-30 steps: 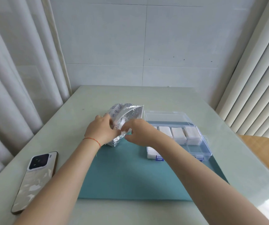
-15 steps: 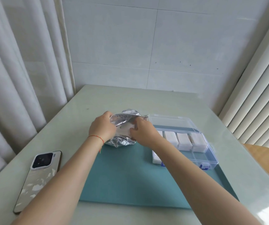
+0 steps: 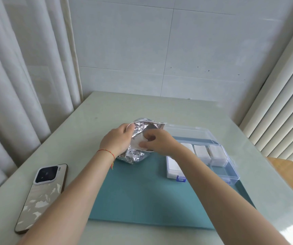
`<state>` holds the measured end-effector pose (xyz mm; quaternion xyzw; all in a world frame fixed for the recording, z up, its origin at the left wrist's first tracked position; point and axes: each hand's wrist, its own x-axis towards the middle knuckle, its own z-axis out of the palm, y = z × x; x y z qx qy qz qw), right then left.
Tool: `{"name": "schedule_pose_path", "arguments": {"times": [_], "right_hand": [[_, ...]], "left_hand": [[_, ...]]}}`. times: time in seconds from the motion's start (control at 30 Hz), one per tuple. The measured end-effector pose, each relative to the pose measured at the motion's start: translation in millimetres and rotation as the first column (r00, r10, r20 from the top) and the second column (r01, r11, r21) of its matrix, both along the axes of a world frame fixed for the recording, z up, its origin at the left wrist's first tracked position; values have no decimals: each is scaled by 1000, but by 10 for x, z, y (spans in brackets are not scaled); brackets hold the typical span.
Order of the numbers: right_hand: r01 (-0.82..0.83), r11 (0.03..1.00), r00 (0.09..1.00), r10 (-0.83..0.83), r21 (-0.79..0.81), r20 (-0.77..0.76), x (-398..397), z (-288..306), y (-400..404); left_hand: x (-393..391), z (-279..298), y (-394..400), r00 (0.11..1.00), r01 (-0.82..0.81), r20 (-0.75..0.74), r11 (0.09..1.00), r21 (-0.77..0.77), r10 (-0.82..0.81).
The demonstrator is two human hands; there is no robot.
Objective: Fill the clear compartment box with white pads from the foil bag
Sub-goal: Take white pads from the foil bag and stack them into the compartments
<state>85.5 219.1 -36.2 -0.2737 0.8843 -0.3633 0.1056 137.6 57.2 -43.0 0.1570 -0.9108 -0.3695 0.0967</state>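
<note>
Keep your left hand (image 3: pixel 115 141) gripping the foil bag (image 3: pixel 138 138) steady left of the compartment box (image 3: pixel 218 156); your right hand's (image 3: pixel 157 143) fingers (image 3: pixel 144 143) pinch white pads (image 3: pixel 138 143), so draw them out slowly.

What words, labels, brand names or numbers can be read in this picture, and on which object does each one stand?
None can be read.
Foil bag: small bluish printed marks near its top edge, too blurred to read.
Phone: its patterned back shows no readable brand or text.
Clear compartment box: no label visible.
</note>
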Motion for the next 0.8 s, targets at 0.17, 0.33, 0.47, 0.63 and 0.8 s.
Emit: {"name": "schedule_pose_path", "arguments": {"times": [0.17, 0.33, 0.47, 0.63, 0.8], "right_hand": [[135, 970, 990, -124, -204, 64, 14, 98, 109], [203, 939, 976, -172, -277, 133, 1, 163, 221], [271, 888, 955, -198, -372, 222, -15, 236, 357], [230, 859, 942, -80, -457, 325, 15, 383, 626], [99, 835, 925, 124, -542, 359, 23, 472, 832]], "left_hand": [[-43, -33, 46, 995, -96, -24, 995, -6, 96], [-55, 15, 126, 993, -119, 0, 992, 45, 120], [15, 98, 195, 997, -74, 20, 994, 82, 73], [60, 202, 381, 933, -9, -356, 990, 142, 59], [78, 412, 703, 907, 259, -412, 893, 368, -93]]}}
